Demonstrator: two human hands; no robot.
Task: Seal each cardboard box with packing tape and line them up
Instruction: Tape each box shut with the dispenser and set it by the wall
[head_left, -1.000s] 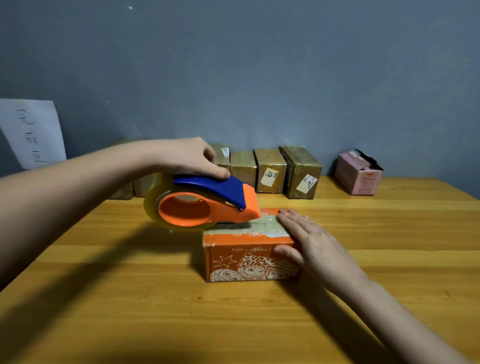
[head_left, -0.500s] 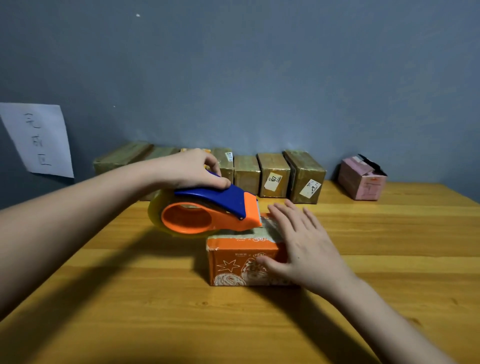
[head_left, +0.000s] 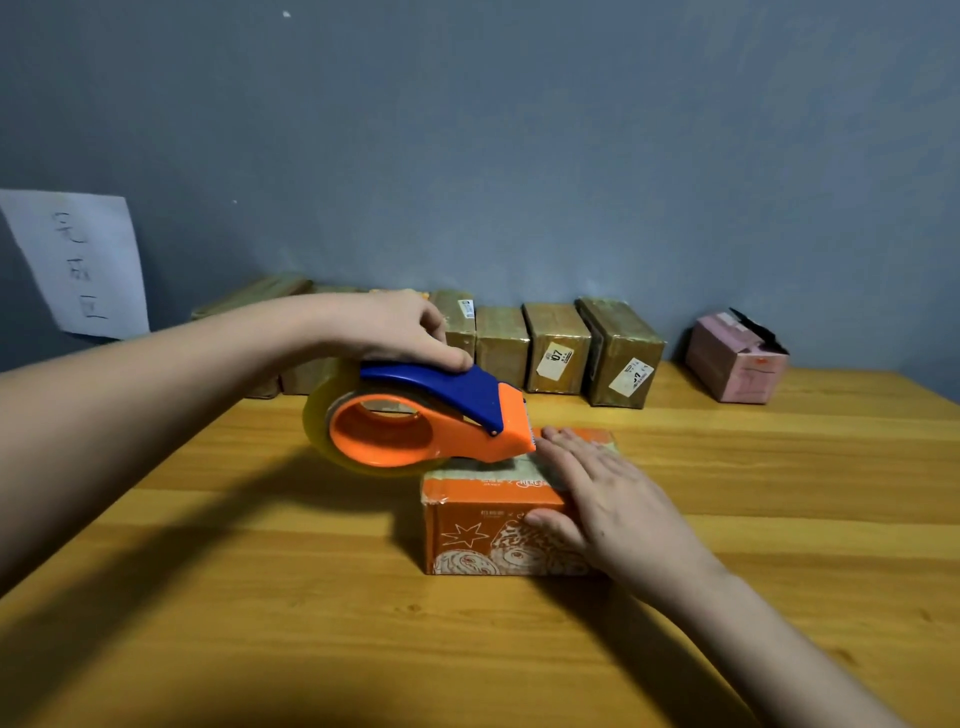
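An orange printed cardboard box (head_left: 483, 530) stands on the wooden table (head_left: 260, 597), with clear tape across its top. My left hand (head_left: 395, 332) grips the blue handle of an orange and blue tape dispenser (head_left: 415, 421), whose cutter end rests on the box's top at its left part. My right hand (head_left: 608, 504) lies flat on the box's top right, fingers straight, thumb against the front face. Several taped brown boxes (head_left: 556, 353) stand in a row along the wall.
A pink box (head_left: 737, 358) with an open flap sits at the back right by the wall. A white paper sheet (head_left: 78, 260) with handwriting hangs on the grey wall at left. Bare tabletop lies in front and to both sides of the orange box.
The right hand slid left over the box top toward the dispenser's cutter and flattened there. The dispenser stays on the box, shifted slightly right.
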